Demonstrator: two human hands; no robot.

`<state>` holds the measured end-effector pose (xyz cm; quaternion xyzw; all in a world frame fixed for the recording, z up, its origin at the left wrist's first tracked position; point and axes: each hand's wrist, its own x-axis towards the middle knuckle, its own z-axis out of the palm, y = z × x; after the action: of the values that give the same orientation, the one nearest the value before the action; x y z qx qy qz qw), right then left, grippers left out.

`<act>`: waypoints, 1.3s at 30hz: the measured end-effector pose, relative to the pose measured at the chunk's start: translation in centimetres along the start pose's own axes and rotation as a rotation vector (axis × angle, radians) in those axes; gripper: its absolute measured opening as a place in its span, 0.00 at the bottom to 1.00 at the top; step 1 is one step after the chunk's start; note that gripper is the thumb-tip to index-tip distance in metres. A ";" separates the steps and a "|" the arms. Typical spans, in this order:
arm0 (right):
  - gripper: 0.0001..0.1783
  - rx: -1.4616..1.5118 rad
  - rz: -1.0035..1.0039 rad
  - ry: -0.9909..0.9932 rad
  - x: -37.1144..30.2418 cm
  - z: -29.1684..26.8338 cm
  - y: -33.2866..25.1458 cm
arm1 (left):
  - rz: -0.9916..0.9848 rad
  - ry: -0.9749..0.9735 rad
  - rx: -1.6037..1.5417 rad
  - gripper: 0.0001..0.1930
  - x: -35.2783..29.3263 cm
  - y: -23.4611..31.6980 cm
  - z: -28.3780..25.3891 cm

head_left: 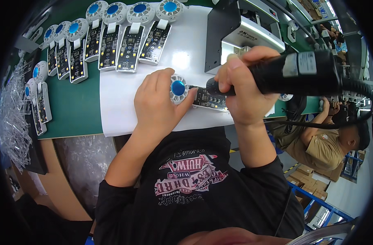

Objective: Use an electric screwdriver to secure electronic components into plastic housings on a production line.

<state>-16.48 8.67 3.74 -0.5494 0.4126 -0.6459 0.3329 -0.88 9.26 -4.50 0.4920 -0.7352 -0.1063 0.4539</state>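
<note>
My left hand (156, 98) is wrapped around the round head of a white device (178, 88) with a blue disc in its middle, thumb along its near side. From that head a narrow bare circuit board in a white shell points to the right. My right hand (248, 87) grips a thick black electric screwdriver (301, 74), its body lying almost level. The dark nose of the tool is over the circuit board; whether its tip touches the board is hidden from me. The device rests on a white sheet (119, 110).
Several similar devices (129, 51) lie in a row at the far left, and more (42, 102) near the left edge. A black and silver machine (252, 34) stands beyond my right hand. Clear plastic wrapping (15, 110) is piled at left. A cable (360, 87) trails right, where a person (323, 143) sits.
</note>
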 end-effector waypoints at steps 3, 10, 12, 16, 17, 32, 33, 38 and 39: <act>0.16 -0.017 0.000 -0.032 0.3 -0.3 0.5 | 0.009 0.017 -0.007 0.26 0.2 0.2 0.1; 0.15 0.096 -0.119 0.111 2.5 -3.8 -3.2 | 0.030 0.006 0.007 0.26 -0.3 0.0 -0.1; 0.15 0.044 -0.322 0.266 3.0 -5.3 -4.8 | 0.035 0.003 0.008 0.26 -0.5 0.1 -0.1; 0.15 -0.179 -0.364 0.334 3.8 -4.2 -3.2 | 0.028 0.010 0.029 0.26 -0.3 0.2 -0.1; 0.15 -0.179 -0.365 0.336 3.9 -4.5 -3.2 | 0.023 0.006 0.024 0.26 -0.3 0.3 -0.1; 0.21 0.102 -0.017 0.016 -1.8 -1.9 -2.7 | 0.046 0.051 -0.005 0.26 -0.2 0.1 0.0; 0.21 0.103 -0.016 0.014 -1.8 -1.9 -2.7 | 0.037 0.040 -0.006 0.26 -0.2 0.2 -0.1; 0.20 0.184 -0.025 0.030 -1.2 -2.5 -3.1 | 0.037 0.036 -0.009 0.26 -0.2 0.1 -0.1; 0.19 0.227 -0.035 0.040 -1.0 -2.8 -3.2 | 0.047 0.043 -0.008 0.26 -0.2 0.0 -0.1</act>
<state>-18.99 11.36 6.00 -0.5023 0.3338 -0.7050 0.3732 -0.81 9.42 -4.54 0.4750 -0.7363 -0.0882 0.4738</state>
